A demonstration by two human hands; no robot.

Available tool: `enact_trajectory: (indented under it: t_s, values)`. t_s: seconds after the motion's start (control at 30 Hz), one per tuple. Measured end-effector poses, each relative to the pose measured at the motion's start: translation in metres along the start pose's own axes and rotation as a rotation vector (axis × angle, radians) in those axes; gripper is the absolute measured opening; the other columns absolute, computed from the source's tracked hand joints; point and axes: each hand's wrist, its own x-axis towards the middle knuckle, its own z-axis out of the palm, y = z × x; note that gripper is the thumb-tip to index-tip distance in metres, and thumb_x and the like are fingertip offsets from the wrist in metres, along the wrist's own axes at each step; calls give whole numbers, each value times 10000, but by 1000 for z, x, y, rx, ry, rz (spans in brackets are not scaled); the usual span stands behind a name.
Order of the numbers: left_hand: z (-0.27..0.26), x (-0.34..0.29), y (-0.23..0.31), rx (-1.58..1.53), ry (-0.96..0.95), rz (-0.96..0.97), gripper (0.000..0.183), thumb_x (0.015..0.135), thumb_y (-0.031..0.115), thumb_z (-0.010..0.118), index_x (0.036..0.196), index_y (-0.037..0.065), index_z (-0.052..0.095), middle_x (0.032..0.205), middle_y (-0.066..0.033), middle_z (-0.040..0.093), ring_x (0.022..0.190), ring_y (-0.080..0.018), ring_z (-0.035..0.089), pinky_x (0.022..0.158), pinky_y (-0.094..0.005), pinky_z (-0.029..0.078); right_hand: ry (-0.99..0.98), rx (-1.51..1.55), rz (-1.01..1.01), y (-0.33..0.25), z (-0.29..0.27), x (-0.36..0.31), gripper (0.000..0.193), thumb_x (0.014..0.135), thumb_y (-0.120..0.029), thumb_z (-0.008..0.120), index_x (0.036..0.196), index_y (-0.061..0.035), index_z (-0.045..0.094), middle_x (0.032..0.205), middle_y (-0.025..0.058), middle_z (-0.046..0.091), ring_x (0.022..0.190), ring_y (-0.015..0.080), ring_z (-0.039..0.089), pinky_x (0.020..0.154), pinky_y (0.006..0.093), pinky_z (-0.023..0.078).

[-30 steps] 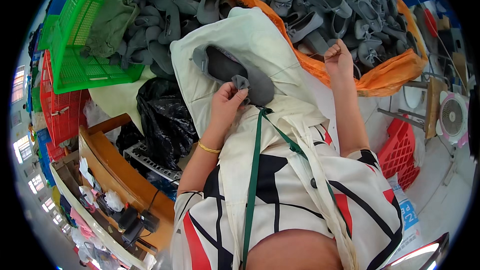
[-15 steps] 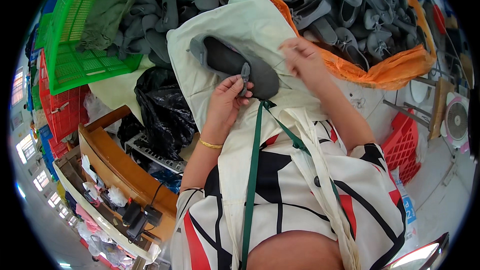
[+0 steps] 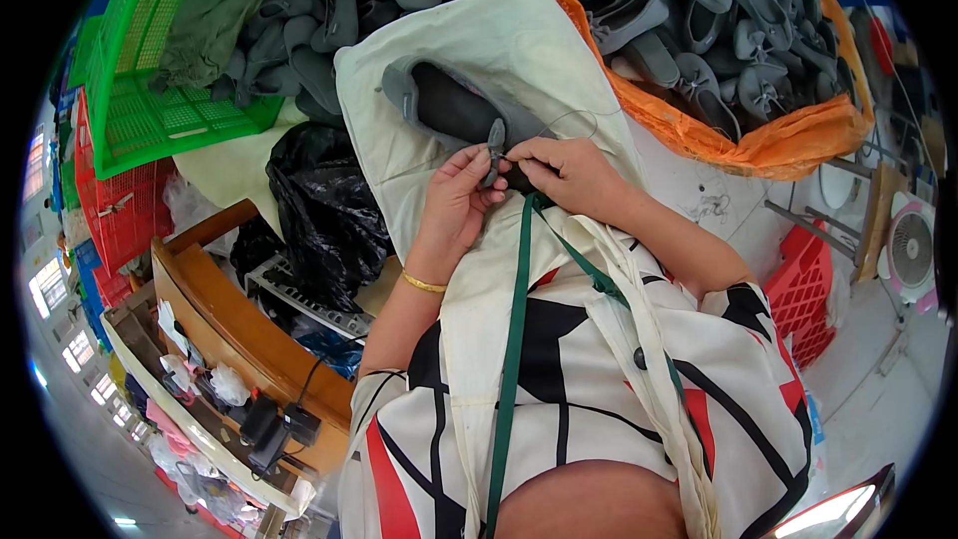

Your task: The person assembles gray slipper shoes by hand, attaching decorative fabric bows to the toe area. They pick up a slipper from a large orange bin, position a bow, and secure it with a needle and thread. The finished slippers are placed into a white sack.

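A grey slip-on shoe (image 3: 454,105) lies on the cream cloth (image 3: 369,70) over my lap, its dark inside facing up. My left hand (image 3: 461,195) pinches a small grey fabric bow (image 3: 495,148) upright above the toe of the shoe. Fingers of my right hand (image 3: 569,172) are pinched together right beside the bow, on its right. Whatever lies in that pinch is too small to make out. A thin dark thread (image 3: 589,113) loops over the cloth just above my right hand. Both hands partly cover the toe.
More grey shoes (image 3: 334,10) are heaped at the far left beside a green plastic crate (image 3: 190,125). An orange sack (image 3: 788,145) full of bowed grey shoes stands far right. At left are a black plastic bag (image 3: 324,210) and a wooden drawer unit (image 3: 239,309); a fan (image 3: 910,240) stands right.
My right hand has come down and left from above the cloth's right side to the bow. My left hand keeps its pinch on the bow, almost in place.
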Motion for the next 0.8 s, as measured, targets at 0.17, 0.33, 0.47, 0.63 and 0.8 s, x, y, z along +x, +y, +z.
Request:
enact_trajectory:
  t_s: [0.17, 0.33, 0.47, 0.63, 0.8]
  values:
    - [0, 0, -1, -3, 4, 3, 195, 972, 115, 590, 1129, 1, 602, 924, -111, 689, 716, -147, 659, 606, -244, 561, -2, 32, 5, 0, 1, 0, 168, 888, -125, 596, 1016, -75, 693, 862, 121, 705, 732, 311, 668, 664, 354, 521]
    - [-1, 1, -1, -11, 5, 5, 189, 971, 111, 591, 1123, 0, 605, 926, -113, 691, 713, -149, 661, 605, -247, 564, -18, 34, 25, 0, 1, 0, 174, 890, -124, 594, 1022, -73, 694, 863, 122, 706, 726, 307, 670, 662, 346, 521]
    - [-1, 1, -1, -18, 1, 4, 188, 970, 110, 592, 1121, 0, 605, 929, -114, 692, 715, -149, 662, 606, -247, 565, -23, 33, 28, 0, 1, 0, 178, 890, -121, 589, 1026, -74, 695, 861, 121, 707, 721, 297, 671, 664, 341, 521]
    - [-1, 2, -2, -8, 6, 3, 187, 978, 118, 581, 1129, 9, 603, 934, -112, 691, 716, -150, 658, 608, -245, 559, -23, 49, 42, -2, 1, 1, 186, 888, -116, 586, 1032, -70, 694, 877, 116, 711, 723, 282, 675, 669, 332, 521]
    - [7, -3, 0, 22, 49, 21, 186, 981, 127, 579, 1136, 29, 607, 939, -98, 688, 719, -145, 649, 619, -247, 550, -29, 80, 44, 0, 1, 2, 187, 890, -117, 588, 1036, -59, 688, 874, 114, 708, 715, 253, 665, 668, 317, 512]
